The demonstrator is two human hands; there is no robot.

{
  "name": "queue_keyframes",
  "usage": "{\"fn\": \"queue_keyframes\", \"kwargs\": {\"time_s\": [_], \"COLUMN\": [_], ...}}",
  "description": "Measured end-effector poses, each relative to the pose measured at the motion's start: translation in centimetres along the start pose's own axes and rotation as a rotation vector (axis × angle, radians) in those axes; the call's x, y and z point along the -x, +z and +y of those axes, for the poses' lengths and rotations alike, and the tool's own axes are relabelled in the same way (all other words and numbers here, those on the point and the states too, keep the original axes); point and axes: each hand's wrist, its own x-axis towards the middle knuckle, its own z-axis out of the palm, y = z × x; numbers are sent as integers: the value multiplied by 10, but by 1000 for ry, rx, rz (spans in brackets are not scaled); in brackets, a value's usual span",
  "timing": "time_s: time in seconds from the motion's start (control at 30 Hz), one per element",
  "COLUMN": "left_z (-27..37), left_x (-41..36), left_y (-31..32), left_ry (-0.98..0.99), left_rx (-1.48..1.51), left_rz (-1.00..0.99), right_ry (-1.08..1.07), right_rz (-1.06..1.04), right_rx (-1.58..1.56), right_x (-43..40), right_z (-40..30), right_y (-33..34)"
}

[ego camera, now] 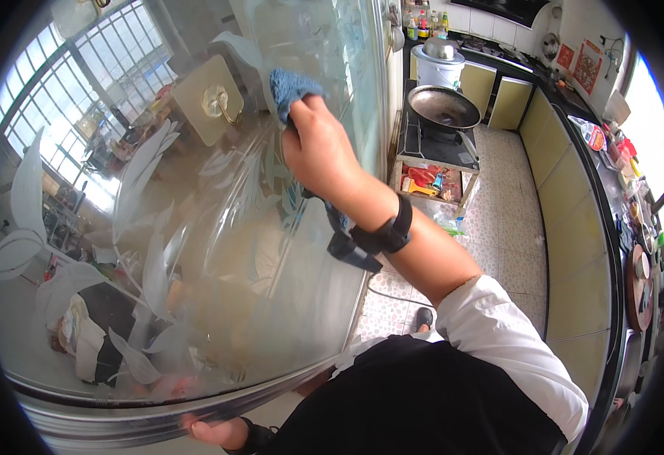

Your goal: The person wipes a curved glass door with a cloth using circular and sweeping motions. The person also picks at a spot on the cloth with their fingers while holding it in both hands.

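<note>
My right hand (318, 139) grips a blue cloth (292, 91) and presses it to a large glass door panel (241, 239) etched with leaves and flowers. A black device is strapped at the right wrist. Down at the lower left, my left hand (215, 432) is at the metal edge frame (155, 415) of the panel; part of its fingers lies behind the frame. A clear adhesive hook (216, 103) on a beige square is stuck on the glass, left of the cloth.
A wok (443, 108) sits on a low stand (443, 149) beyond the glass edge, with a white bucket (439, 68) behind it. Yellow-fronted cabinets (571, 210) line the right side under a cluttered black counter. A cable (400, 297) runs over the tiled floor near a shoe.
</note>
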Motion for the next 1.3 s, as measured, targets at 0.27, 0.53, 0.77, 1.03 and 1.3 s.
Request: {"fn": "queue_keyframes", "kwargs": {"time_s": [0.27, 0.53, 0.77, 1.03, 1.3], "left_z": [7, -2, 14, 3, 11], "left_x": [-18, -3, -9, -22, -20], "left_y": [2, -9, 8, 3, 11], "left_ry": [282, 18, 69, 267, 226], "left_rx": [-123, 22, -46, -109, -140], "left_rz": [-140, -92, -46, -82, -47], "right_ry": [-29, -62, 17, -40, -54], "right_rz": [-14, -42, 33, -8, -15], "right_rx": [33, -50, -74, 6, -63], "right_x": [-4, 21, 12, 5, 14], "right_z": [4, -6, -9, -7, -12], "right_y": [-2, -2, 2, -1, -3]}}
